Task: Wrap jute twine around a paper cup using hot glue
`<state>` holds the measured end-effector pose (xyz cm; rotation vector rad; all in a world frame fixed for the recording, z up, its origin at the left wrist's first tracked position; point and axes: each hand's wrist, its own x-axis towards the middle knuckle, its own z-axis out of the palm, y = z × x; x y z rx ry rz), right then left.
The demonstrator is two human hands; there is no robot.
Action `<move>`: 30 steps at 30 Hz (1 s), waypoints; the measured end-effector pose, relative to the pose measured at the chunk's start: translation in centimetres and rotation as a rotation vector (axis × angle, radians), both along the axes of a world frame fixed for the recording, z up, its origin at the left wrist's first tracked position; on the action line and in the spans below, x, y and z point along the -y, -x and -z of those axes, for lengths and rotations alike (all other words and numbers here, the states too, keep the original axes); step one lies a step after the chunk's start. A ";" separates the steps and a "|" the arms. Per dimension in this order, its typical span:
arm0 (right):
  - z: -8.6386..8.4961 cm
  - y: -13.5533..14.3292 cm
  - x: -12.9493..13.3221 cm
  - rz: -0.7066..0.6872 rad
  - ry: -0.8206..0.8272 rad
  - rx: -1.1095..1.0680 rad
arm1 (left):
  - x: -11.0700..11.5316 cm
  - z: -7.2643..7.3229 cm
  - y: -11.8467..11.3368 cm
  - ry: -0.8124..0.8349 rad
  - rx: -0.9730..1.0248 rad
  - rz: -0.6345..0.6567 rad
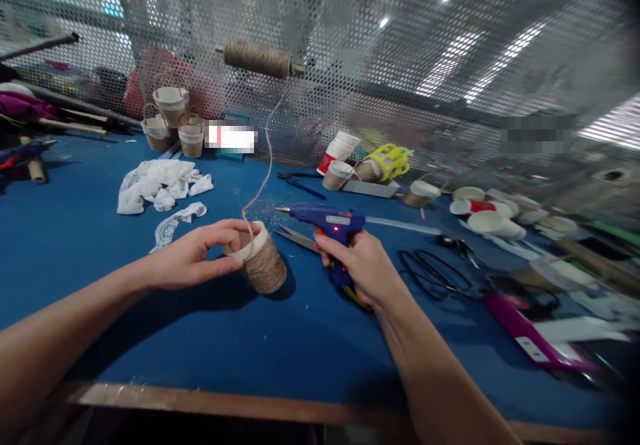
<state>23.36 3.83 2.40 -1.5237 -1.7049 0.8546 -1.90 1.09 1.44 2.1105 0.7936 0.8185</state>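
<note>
My left hand point(213, 252) grips the rim of a small paper cup point(266, 266) wound with brown twine, tilted with its mouth toward the hand. From the cup's rim a strand of twine point(271, 152) runs up to a twine spool point(257, 58) on a rod at the mesh. In my right hand point(367, 265) is a blue hot glue gun point(327, 220), its red light lit and its nozzle pointing left, above and apart from the cup. A clear glue stick point(400, 224) sticks out of its back. Scissors point(299, 238) lie partly hidden beneath the gun.
White lace pieces point(155, 182) lie at left, below several twine-wrapped cups with handles point(191, 137). Pliers point(303, 184), stacked paper cups point(339, 152) and a yellow openwork item point(393, 160) stand or lie farther back. At right are a black cable point(433, 275) and a purple power strip point(535, 338).
</note>
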 end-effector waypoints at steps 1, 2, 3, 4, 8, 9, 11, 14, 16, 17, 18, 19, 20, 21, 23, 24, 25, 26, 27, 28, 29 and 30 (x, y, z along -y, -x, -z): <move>0.1 -0.1 -0.6 0.060 -0.043 0.069 | 0.0 0.0 0.0 -0.005 0.003 0.003; 0.1 -0.3 -1.2 0.107 -0.071 0.135 | 0.0 0.0 0.0 -0.009 0.003 0.007; 0.1 -0.4 -1.8 0.137 -0.083 0.194 | 0.0 -0.1 0.0 -0.013 0.003 0.009; 0.1 -0.5 -2.5 0.152 -0.081 0.241 | 0.0 -0.1 0.0 -0.016 0.000 0.011; 0.4 -0.8 -5.1 0.169 -0.041 0.390 | 0.2 -0.2 0.1 -0.027 0.000 0.025; 0.5 -0.8 -5.7 0.175 -0.039 0.422 | 0.2 -0.3 0.1 -0.027 0.005 0.030; 0.9 -0.7 -6.5 0.190 -0.052 0.479 | 0.3 -0.4 0.0 -0.023 0.011 0.037; 0.8 0.0 -6.7 0.213 -0.110 0.538 | 0.6 -0.6 -0.1 -0.011 0.024 0.049; 0.2 1.0 -5.9 0.174 -0.163 0.541 | 0.7 -0.8 -0.2 0.001 0.036 0.063; -0.3 1.7 -5.2 0.128 -0.184 0.530 | 0.8 -0.9 -0.3 0.009 0.038 0.071; -0.9 2.6 -4.4 0.053 -0.196 0.508 | 0.9 -1.0 -0.4 0.018 0.030 0.081; -1.4 3.5 -3.5 -0.030 -0.192 0.483 | 1.0 -1.0 -0.4 0.033 0.018 0.085; -2.0 4.4 -2.6 -0.107 -0.183 0.454 | 1.1 -1.1 -0.5 0.052 0.007 0.091; -2.4 5.3 -1.8 -0.209 -0.167 0.406 | 1.2 -1.1 -0.5 0.076 -0.005 0.097; -3.1 6.7 -0.6 -0.520 -0.028 0.199 | 1.3 -1.1 -0.5 0.119 -0.022 0.100; -3.3 7.1 -0.2 -0.572 0.009 0.112 | 1.3 -1.1 -0.5 0.138 -0.026 0.095; -3.4 7.3 0.1 -0.586 0.026 0.027 | 1.3 -1.1 -0.5 0.156 -0.023 0.088; -3.5 7.2 0.3 -0.549 0.014 -0.038 | 1.3 -1.0 -0.5 0.172 -0.017 0.078; -3.5 6.9 0.4 -0.494 -0.015 -0.093 | 1.3 -1.0 -0.4 0.197 0.001 0.070; -3.5 6.5 0.5 -0.444 -0.046 -0.136 | 1.3 -1.0 -0.4 0.221 0.026 0.072; -3.4 6.0 0.6 -0.404 -0.071 -0.165 | 1.2 -1.0 -0.3 0.245 0.056 0.067; -3.4 5.4 0.7 -0.376 -0.086 -0.180 | 1.2 -1.0 -0.3 0.279 0.084 0.063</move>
